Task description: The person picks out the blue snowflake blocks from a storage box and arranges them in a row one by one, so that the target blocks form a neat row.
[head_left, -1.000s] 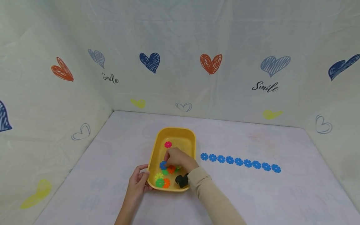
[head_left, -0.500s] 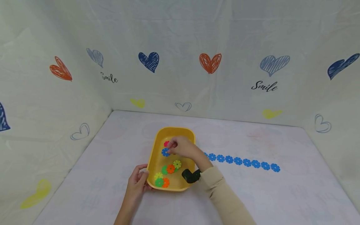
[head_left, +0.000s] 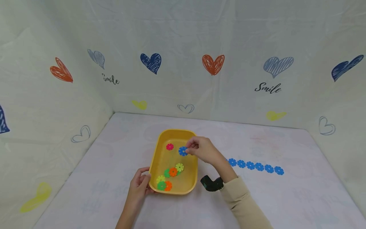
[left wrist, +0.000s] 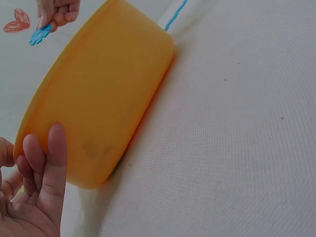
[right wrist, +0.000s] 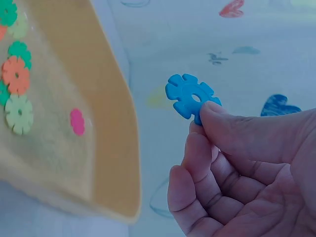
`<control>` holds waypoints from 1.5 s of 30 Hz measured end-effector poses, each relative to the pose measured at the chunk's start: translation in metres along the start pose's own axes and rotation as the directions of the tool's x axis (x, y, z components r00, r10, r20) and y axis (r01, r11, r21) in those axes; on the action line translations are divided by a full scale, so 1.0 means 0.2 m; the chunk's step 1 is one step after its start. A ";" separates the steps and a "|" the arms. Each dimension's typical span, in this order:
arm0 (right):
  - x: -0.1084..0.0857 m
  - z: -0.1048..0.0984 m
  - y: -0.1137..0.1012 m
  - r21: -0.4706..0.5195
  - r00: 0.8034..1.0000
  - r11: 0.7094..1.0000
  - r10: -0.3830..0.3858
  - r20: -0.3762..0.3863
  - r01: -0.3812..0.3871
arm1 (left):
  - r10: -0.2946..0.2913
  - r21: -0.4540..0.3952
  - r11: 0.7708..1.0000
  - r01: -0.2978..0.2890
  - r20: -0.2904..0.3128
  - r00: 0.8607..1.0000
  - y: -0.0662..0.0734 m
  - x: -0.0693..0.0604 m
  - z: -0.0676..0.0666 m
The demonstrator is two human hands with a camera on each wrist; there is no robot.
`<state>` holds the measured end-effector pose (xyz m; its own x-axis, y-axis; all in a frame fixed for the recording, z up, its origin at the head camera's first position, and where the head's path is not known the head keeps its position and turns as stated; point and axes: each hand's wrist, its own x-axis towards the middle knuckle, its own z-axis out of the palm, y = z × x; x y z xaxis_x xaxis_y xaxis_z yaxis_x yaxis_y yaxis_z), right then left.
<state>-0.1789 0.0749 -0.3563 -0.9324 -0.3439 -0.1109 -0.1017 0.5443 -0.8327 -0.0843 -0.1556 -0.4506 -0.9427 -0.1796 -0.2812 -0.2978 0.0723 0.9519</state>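
Between thumb and fingers, my right hand (head_left: 204, 149) pinches a blue notched plastic disc (right wrist: 190, 96), held above the right side of a yellow tray (head_left: 187, 187). My left hand (head_left: 139, 184) grips that tray at its near left corner; the left wrist view shows fingers (left wrist: 55, 163) against the outer wall and the thumb at the rim. Inside the tray lie a pink disc (head_left: 170, 147) toward the far end and several green, orange and pale yellow discs, such as an orange disc (head_left: 172, 172), nearer the front. Some of these overlap.
To the right of the tray, a row of several blue discs (head_left: 259, 167) lies on the white table (head_left: 286, 197); the right forearm hides its left end. A black wrist device (head_left: 211, 183) sits at the right wrist. White sheeting (head_left: 183, 38) with printed hearts stands behind the table.
My right hand has lifted the blue disc from the tray's front part and carried it away, then rightward toward the right rim. My left hand stays at the corner.
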 end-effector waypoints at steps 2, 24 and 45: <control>-0.03 -0.03 0.03 0.000 0.999 1.000 0.022 -0.032 -0.022 | 0.006 0.008 1.000 -0.006 0.004 1.000 0.00 0.00 0.00; -0.38 -0.36 0.46 0.025 0.936 0.985 0.172 -0.307 -0.173 | -0.016 -0.004 1.000 0.016 0.006 1.000 0.00 0.00 0.00; -0.60 -0.57 1.03 0.019 0.849 0.917 0.377 -0.371 -0.399 | -0.006 0.008 1.000 0.006 0.016 1.000 0.01 0.00 0.00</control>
<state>-0.1282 0.3158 -0.4523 -0.9584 0.1967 -0.2069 0.2851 0.6218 -0.7294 -0.0837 -0.1563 -0.4489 -0.9432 -0.1645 -0.2886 -0.3042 0.0787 0.9494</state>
